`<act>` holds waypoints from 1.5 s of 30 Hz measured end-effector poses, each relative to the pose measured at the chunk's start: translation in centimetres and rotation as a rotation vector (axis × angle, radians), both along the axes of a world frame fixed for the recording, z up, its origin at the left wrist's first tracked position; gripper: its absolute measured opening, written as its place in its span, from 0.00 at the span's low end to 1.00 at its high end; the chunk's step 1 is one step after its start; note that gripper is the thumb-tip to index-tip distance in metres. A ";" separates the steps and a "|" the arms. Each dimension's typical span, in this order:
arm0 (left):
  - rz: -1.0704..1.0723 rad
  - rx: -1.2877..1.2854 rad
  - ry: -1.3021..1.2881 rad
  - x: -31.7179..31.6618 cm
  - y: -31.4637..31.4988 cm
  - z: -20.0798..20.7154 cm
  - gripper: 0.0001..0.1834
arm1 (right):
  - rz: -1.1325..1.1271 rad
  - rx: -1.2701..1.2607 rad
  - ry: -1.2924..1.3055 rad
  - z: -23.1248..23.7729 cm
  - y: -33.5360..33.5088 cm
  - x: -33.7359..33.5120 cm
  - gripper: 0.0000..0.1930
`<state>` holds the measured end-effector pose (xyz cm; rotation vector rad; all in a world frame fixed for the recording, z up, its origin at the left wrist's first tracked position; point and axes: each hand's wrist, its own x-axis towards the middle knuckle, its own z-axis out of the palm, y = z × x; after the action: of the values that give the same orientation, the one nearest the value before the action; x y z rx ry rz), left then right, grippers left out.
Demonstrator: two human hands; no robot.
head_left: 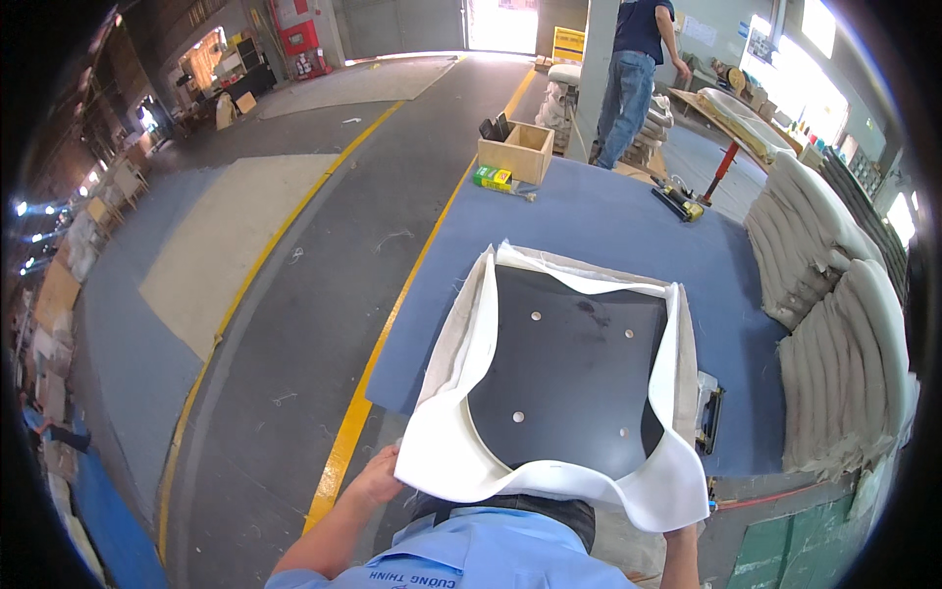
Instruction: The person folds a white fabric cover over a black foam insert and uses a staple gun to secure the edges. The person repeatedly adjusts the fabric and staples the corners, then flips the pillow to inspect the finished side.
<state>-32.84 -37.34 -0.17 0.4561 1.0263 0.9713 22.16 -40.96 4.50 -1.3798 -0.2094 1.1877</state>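
A black seat panel (579,373) with several round holes lies face up on the blue table. White foam padding (461,432) with a beige fabric outer layer (449,334) surrounds it, its edges standing up loose and wavy. At the near left corner, my left hand (378,478) is closed on the padding, its fingertips partly hidden behind it. My right hand (680,536) is at the near right corner, mostly covered by the drooping padding, so its fingers do not show. A staple gun (710,420) lies just right of the panel, partly covered.
On the blue table (589,221) are a wooden box (517,152), a green-and-yellow carton (493,178) and another air tool (679,202). Stacked padded covers (844,363) line the right side. A person in jeans (628,93) stands beyond a pillar. A red hose (765,498) runs at lower right.
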 end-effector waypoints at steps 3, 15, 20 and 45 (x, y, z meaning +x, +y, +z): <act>0.026 0.002 0.037 1.0 -1.0 -0.1 0.21 | 0.043 0.086 -0.069 -0.8 -2.0 -0.6 0.19; -0.048 -0.162 0.288 -3.4 -3.7 3.3 0.17 | 0.335 -0.196 -0.371 0.0 -8.8 5.5 0.14; -0.513 -0.238 0.618 -6.1 -1.0 3.9 0.14 | 0.664 -0.566 -0.484 3.4 -7.7 9.9 0.09; 0.421 0.357 1.232 15.4 38.4 -1.3 0.09 | 0.886 0.576 -1.329 -4.6 49.1 -28.2 0.10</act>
<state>-17.40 1.07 -1.44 1.2520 2.1165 1.2593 -6.07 8.13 -0.11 -1.3443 -2.0770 0.5419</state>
